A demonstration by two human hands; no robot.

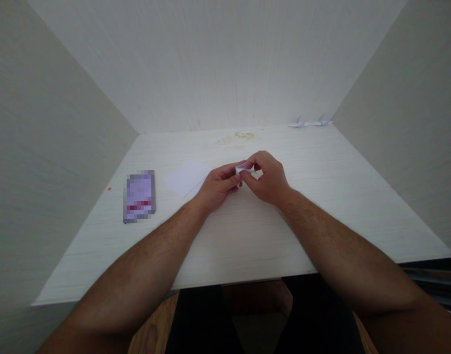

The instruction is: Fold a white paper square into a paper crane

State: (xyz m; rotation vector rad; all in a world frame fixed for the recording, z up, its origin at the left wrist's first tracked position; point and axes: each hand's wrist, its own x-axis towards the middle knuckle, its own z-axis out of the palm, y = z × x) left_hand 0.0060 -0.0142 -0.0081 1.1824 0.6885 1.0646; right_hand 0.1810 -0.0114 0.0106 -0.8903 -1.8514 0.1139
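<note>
A small piece of folded white paper (240,170) is held between both hands above the middle of the table. My left hand (221,184) grips its left side, thumb in front and fingers behind. From the right, my right hand (267,177) pinches the paper's other side between thumb and fingers. The hands nearly meet, and their fingers cover much of the folds. Left of my left hand, flat sheets of white paper (186,177) lie on the table, partly overlapped by that hand in the view.
A blurred-out purple flat object (139,196) lies at the left of the white table (243,246). Two folded paper figures with pointed tips, like cranes (300,124), stand at the back right by the wall (225,64). Side walls rise left and right.
</note>
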